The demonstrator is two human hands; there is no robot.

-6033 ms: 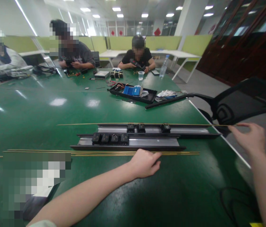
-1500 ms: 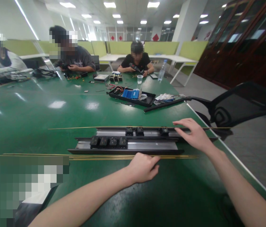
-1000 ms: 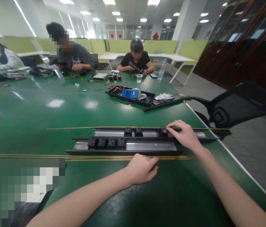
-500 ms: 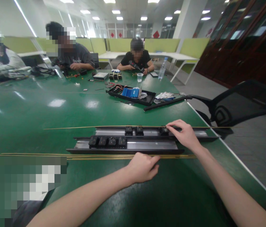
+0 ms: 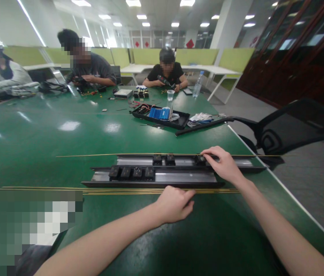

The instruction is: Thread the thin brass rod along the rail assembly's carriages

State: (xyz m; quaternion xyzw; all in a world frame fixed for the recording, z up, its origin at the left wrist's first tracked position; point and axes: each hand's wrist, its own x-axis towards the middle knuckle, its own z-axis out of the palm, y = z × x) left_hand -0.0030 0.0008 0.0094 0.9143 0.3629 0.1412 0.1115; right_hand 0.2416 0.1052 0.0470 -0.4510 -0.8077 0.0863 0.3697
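Observation:
Thumb and fingertips of my right hand (image 5: 222, 163) pinch a long thin brass-coloured rod (image 5: 92, 155). The rod lies lengthwise along the rear dark metal channel (image 5: 244, 162), at a black block (image 5: 200, 159) seated in it. Two more black blocks (image 5: 170, 159) sit further left in that channel. In front, a second dark channel (image 5: 185, 176) carries several black blocks (image 5: 125, 173) at its left half. My left hand (image 5: 175, 203) rests, fingers curled, against a bundle of similar thin rods (image 5: 115, 191); its palm side is hidden.
On the green table (image 5: 35, 153) stands a black tray (image 5: 181, 119) with a blue finned part. Gloves (image 5: 200, 119) and a black bar lie beside it. A bottle (image 5: 198, 85) and a cup are farther back. Three people sit across; a chair (image 5: 294, 126) stands right.
Both hands stay nearly where they were, the right still pinching the rod. The view has shifted very slightly.

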